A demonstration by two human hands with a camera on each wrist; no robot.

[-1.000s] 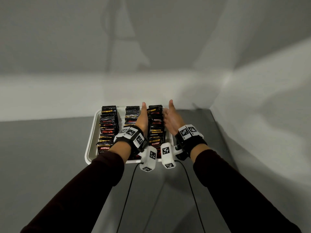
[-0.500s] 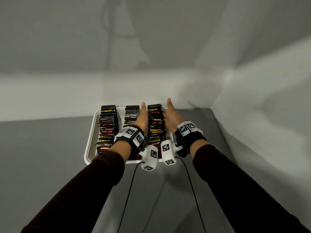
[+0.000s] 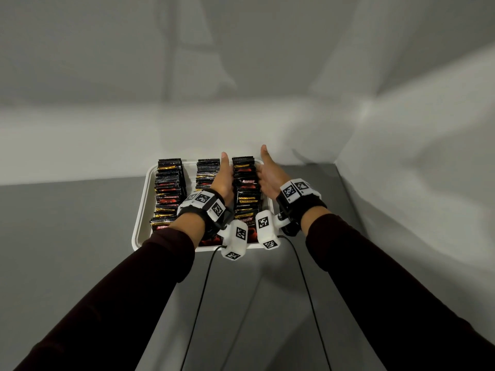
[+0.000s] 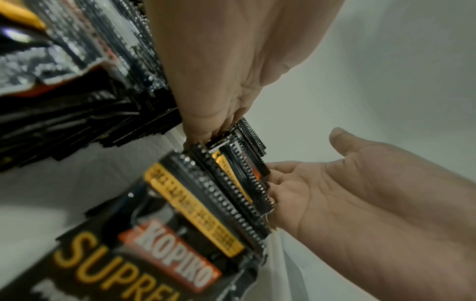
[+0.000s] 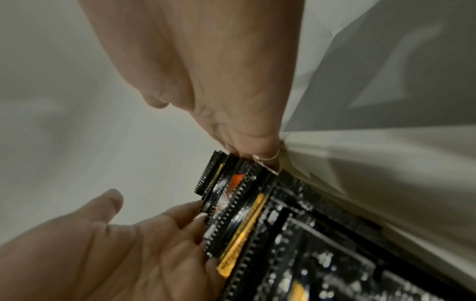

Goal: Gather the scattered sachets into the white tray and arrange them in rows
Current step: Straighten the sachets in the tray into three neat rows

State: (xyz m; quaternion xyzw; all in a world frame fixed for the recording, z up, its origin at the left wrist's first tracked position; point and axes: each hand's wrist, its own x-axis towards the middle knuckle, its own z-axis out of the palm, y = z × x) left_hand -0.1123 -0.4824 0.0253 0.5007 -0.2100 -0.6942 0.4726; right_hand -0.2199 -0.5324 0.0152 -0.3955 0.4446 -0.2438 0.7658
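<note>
A white tray (image 3: 141,210) holds three rows of black sachets standing on edge: a left row (image 3: 168,194), a middle row (image 3: 207,172) and a right row (image 3: 246,188). My left hand (image 3: 225,180) lies flat against the left side of the right row, thumb up. My right hand (image 3: 269,178) presses flat on that row's right side. The wrist views show the right row (image 4: 231,183) squeezed between my left hand (image 4: 231,61) and right hand (image 4: 360,193), fingers straight. From the other side, my right hand (image 5: 206,71) and left hand (image 5: 103,244) flank the same sachets (image 5: 244,213).
The tray sits on a grey table (image 3: 67,250) near its far right corner. White walls (image 3: 401,170) stand close behind and to the right. Two black cables (image 3: 198,303) run from the wrist cameras toward me.
Both hands stay flat against the sides of the right row and have edged slightly farther along it. The view has shifted a little.
</note>
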